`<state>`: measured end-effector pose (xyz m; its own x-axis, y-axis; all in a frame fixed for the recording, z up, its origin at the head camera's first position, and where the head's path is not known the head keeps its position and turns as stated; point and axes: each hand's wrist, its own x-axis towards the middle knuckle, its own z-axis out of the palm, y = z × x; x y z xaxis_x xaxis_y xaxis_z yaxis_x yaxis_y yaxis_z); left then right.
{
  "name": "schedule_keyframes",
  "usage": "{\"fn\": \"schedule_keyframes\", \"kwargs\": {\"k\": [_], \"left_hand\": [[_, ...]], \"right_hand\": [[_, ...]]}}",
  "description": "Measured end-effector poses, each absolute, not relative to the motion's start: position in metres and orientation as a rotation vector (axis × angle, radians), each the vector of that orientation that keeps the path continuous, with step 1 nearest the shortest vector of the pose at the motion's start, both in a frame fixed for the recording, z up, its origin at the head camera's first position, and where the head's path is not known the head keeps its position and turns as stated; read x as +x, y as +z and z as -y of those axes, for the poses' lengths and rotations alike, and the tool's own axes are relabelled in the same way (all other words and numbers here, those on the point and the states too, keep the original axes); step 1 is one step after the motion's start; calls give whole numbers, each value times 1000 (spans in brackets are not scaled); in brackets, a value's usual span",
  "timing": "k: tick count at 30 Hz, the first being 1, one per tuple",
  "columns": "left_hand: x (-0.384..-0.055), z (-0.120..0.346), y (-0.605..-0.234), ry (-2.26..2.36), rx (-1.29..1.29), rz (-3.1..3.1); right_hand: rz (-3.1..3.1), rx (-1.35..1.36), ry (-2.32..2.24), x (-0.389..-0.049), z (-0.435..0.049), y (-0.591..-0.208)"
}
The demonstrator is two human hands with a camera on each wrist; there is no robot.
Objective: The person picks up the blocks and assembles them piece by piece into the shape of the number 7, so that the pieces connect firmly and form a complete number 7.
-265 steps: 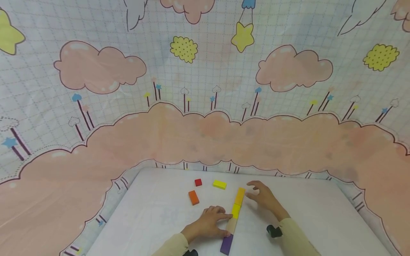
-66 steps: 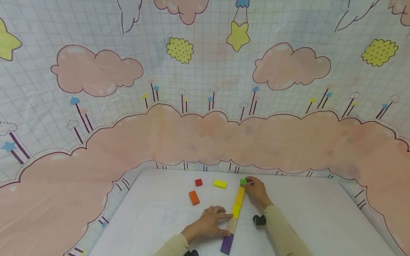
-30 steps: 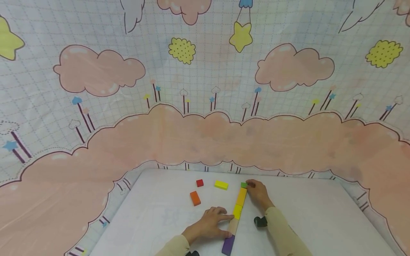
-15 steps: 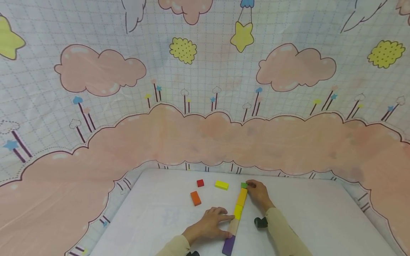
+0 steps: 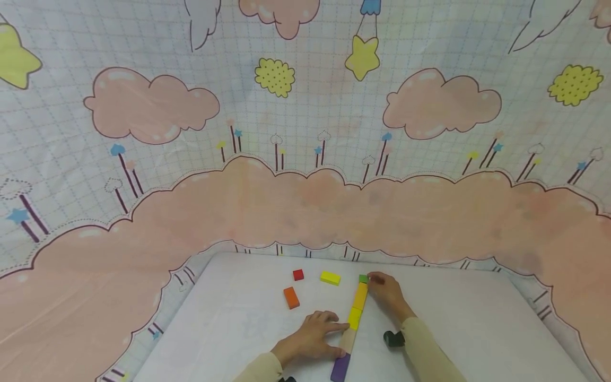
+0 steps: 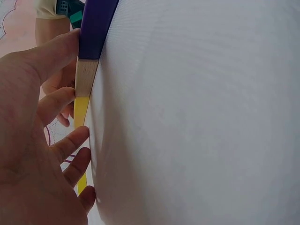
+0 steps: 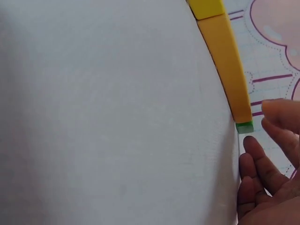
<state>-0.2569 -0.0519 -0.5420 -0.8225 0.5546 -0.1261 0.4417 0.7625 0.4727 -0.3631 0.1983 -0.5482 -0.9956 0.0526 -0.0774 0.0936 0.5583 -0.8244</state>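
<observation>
Got a row of blocks end to end on the white counter (image 5: 229, 323): purple block (image 5: 340, 368), bare wood block (image 5: 349, 339), yellow block (image 5: 355, 318), amber block (image 5: 360, 296), then tiny green block (image 5: 364, 278) at the far end. Left hand (image 5: 314, 335) has its fingers spread, thumb and index touching the row's side. Right hand (image 5: 387, 293)'s fingers are apart, just beside the green one.

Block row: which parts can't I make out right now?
Left wrist view: purple block, cut off by the top edge.
Left wrist view: block row, its far stretch partly hidden behind the left hand.
Right wrist view: row's yellow block, cut off by the top edge.
</observation>
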Motion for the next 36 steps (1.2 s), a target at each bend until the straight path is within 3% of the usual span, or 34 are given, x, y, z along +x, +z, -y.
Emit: {"fn": "schedule_keyframes", "kwargs": {"k": [36], "left_hand": [[-257,55,-541,732,728,-2707]], "right_hand": [[-2772,102,-1380,-362,-195,-555]]}}
